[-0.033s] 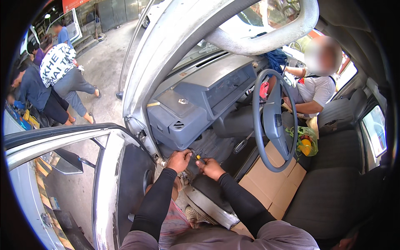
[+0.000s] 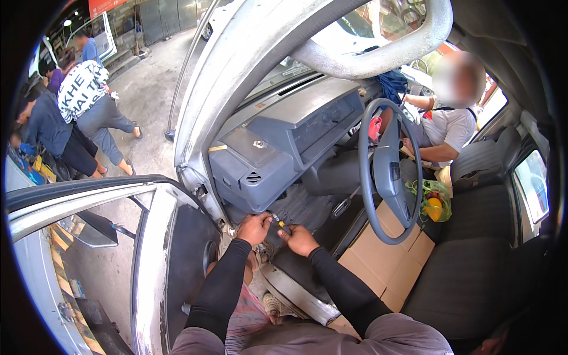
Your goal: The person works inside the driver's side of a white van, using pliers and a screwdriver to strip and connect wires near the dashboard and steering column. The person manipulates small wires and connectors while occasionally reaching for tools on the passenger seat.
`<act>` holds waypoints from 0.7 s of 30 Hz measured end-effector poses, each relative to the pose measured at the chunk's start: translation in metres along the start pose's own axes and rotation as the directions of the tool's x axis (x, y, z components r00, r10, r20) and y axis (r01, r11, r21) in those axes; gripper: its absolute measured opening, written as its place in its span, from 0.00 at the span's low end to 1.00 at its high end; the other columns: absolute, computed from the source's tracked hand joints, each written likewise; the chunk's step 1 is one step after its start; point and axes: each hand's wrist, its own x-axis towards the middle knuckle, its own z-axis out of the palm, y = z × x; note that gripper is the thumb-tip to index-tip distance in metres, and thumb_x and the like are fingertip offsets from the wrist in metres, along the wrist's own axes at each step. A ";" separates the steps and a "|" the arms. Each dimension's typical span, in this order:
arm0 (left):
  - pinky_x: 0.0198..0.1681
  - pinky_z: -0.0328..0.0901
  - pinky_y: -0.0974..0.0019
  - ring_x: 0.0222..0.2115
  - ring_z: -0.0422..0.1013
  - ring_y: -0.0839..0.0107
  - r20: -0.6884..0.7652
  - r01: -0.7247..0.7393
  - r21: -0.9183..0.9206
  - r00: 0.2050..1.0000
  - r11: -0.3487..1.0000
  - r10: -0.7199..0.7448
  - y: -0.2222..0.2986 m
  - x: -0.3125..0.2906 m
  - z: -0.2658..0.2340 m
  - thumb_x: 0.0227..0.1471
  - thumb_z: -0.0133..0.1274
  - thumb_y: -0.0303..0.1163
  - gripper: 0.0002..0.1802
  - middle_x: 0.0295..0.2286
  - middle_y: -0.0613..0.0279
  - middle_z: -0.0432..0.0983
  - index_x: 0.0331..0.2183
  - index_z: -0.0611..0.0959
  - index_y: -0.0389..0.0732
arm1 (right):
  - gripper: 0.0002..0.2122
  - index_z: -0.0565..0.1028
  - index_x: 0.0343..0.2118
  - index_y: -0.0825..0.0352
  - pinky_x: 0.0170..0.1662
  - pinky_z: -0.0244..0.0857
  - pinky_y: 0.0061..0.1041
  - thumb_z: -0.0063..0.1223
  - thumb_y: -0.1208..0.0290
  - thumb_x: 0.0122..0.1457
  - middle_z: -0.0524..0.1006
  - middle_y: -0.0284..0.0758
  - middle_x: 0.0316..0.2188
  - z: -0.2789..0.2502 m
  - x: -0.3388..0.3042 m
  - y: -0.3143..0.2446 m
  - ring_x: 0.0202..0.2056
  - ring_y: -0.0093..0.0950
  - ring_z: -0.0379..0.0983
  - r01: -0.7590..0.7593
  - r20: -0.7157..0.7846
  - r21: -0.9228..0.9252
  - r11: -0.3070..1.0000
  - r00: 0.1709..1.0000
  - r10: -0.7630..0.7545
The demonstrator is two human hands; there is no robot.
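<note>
Your left hand [image 2: 253,228] and right hand [image 2: 297,239] meet just under the grey dashboard [image 2: 260,171], both pinching a small yellow-tipped part [image 2: 280,223]. You seem to be fitting it. Next, hold it steady and push gently.

No visible change: left hand [image 2: 254,228] and right hand [image 2: 297,239] sit as before, on the small yellow part [image 2: 281,224] under the dashboard [image 2: 278,148].

Both hands, left hand [image 2: 253,228], right hand [image 2: 297,239], pinching small yellow-tipped tool [image 2: 280,223] (under dashboard [image 2: 260,171])
</note>
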 end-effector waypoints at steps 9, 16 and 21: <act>0.35 0.69 0.50 0.29 0.76 0.43 0.014 -0.028 0.004 1.000 1.000 0.028 -0.005 0.005 0.002 0.60 0.56 0.36 0.12 0.26 0.43 0.79 0.37 0.82 0.35 | 0.21 0.80 0.39 0.75 0.49 0.71 0.45 0.57 0.54 0.65 0.80 0.53 0.40 -0.003 -0.008 -0.010 0.43 0.53 0.77 0.293 -0.132 -0.443 0.847 0.913 -0.385; 0.39 0.71 0.51 0.31 0.77 0.49 0.082 0.056 -0.058 0.995 0.997 -0.051 -0.002 0.003 -0.006 0.54 0.65 0.47 0.21 0.26 0.50 0.81 0.36 0.83 0.37 | 0.25 0.80 0.40 0.76 0.43 0.71 0.39 0.56 0.50 0.67 0.81 0.49 0.29 -0.023 0.001 -0.011 0.35 0.45 0.79 0.208 0.060 -0.179 0.962 0.978 -0.200; 0.39 0.71 0.52 0.30 0.78 0.50 0.092 0.051 -0.041 0.995 0.998 -0.047 -0.008 0.007 -0.007 0.53 0.67 0.47 0.23 0.26 0.49 0.80 0.36 0.83 0.35 | 0.27 0.80 0.41 0.77 0.42 0.70 0.37 0.55 0.48 0.67 0.80 0.47 0.26 -0.024 0.007 -0.007 0.33 0.39 0.78 0.159 0.104 -0.070 0.985 0.983 -0.151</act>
